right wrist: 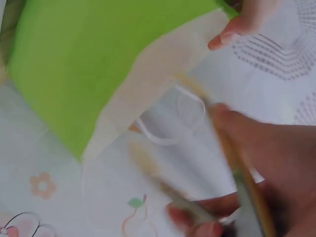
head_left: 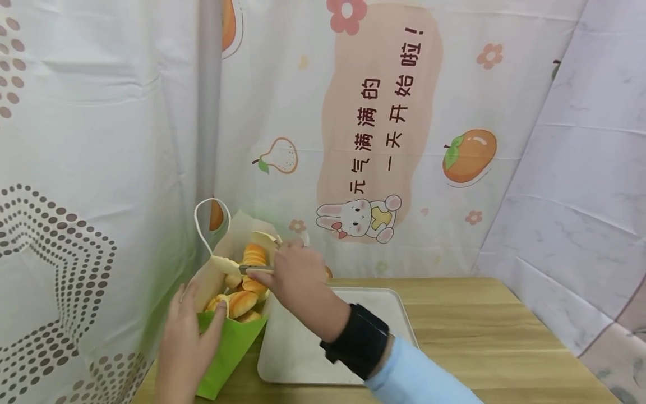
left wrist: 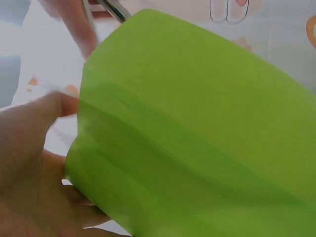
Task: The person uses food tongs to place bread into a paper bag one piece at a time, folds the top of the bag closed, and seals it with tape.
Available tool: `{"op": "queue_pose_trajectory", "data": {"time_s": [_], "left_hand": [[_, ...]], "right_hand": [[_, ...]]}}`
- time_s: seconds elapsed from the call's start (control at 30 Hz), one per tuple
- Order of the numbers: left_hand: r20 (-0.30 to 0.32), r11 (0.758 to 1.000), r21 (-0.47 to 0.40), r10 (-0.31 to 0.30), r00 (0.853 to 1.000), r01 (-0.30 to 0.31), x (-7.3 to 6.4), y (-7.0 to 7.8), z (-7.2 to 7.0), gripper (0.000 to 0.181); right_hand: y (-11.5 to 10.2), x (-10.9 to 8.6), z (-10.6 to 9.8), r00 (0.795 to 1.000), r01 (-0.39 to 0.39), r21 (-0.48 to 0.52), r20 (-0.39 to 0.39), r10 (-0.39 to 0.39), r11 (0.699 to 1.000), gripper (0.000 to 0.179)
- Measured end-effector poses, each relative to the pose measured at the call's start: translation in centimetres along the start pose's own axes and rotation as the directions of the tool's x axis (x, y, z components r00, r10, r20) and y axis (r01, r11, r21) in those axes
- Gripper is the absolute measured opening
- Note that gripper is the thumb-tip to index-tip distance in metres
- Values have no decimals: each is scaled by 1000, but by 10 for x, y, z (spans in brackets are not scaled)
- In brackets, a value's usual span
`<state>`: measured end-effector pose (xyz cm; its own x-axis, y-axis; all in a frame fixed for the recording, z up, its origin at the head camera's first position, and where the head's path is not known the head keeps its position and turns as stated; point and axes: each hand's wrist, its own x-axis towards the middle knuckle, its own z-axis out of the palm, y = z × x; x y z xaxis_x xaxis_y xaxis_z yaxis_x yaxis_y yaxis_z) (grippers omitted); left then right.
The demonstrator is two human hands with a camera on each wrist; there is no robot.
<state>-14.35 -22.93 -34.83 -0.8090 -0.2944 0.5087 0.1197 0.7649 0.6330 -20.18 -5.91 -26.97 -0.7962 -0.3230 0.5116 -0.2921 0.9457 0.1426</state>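
Note:
A green paper bag (head_left: 229, 350) with a pale inside stands tilted at the left of the table, its mouth open. Inside lie several bread rolls (head_left: 243, 303), golden on top. My left hand (head_left: 184, 342) grips the bag by its near left rim, with the thumb over the edge, and the left wrist view shows the fingers (left wrist: 91, 215) at the bag's edge. Over the bag's mouth, my right hand (head_left: 299, 275) holds tongs (head_left: 252, 270) with cream-coloured tips. The tips are spread apart above the rolls; in the right wrist view the tongs (right wrist: 229, 148) are blurred.
A whitish rectangular tray (head_left: 295, 359) lies right of the bag on the wooden table (head_left: 469, 336), partly under my right forearm. The bag's white cord handle (head_left: 197, 221) sticks up at its back left. Printed curtains (head_left: 303, 112) close off the left, back and right.

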Motion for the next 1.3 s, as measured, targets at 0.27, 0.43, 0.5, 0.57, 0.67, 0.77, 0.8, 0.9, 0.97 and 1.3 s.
{"op": "queue_pose_trajectory", "data": {"time_s": [0.27, 0.43, 0.5, 0.57, 0.67, 0.77, 0.8, 0.9, 0.97, 1.3], "left_hand": [[0, 998, -37, -49, 999, 49, -1, -16, -7, 110], [6, 998, -56, -34, 999, 34, 3, -38, -11, 122], [20, 997, -55, -47, 999, 48, 3, -47, -11, 127], [32, 997, -44, -66, 997, 68, 3, -54, -9, 132], [20, 995, -39, -91, 996, 92, 2, -60, -5, 134], [-34, 994, -61, -98, 995, 96, 2, -60, 4, 133], [-45, 993, -69, -99, 994, 95, 3, -58, 7, 133], [-51, 993, -72, -95, 994, 91, 4, -50, 16, 132], [-35, 993, -62, -101, 994, 98, 4, -44, 21, 131], [-71, 979, -134, -162, 984, 151, 5, -26, 36, 122]], "right_hand": [[74, -64, 29, 998, -38, 626, -21, 66, 779, 65], [114, -116, 60, 981, -104, 728, -38, 191, 677, 52], [127, -138, 69, 969, -165, 745, 0, 247, 647, 49], [139, -160, 77, 954, -246, 737, 69, 292, 630, 46], [154, -187, 87, 922, -366, 671, 169, 348, 644, 46], [168, -204, 94, 893, -445, 599, 241, 379, 666, 52], [171, -208, 96, 886, -461, 584, 259, 385, 667, 54], [181, -215, 101, 871, -491, 554, 296, 391, 672, 59], [184, -218, 103, 869, -494, 540, 304, 390, 681, 62], [195, -232, 114, 880, -473, 536, 251, 403, 699, 75]]}}
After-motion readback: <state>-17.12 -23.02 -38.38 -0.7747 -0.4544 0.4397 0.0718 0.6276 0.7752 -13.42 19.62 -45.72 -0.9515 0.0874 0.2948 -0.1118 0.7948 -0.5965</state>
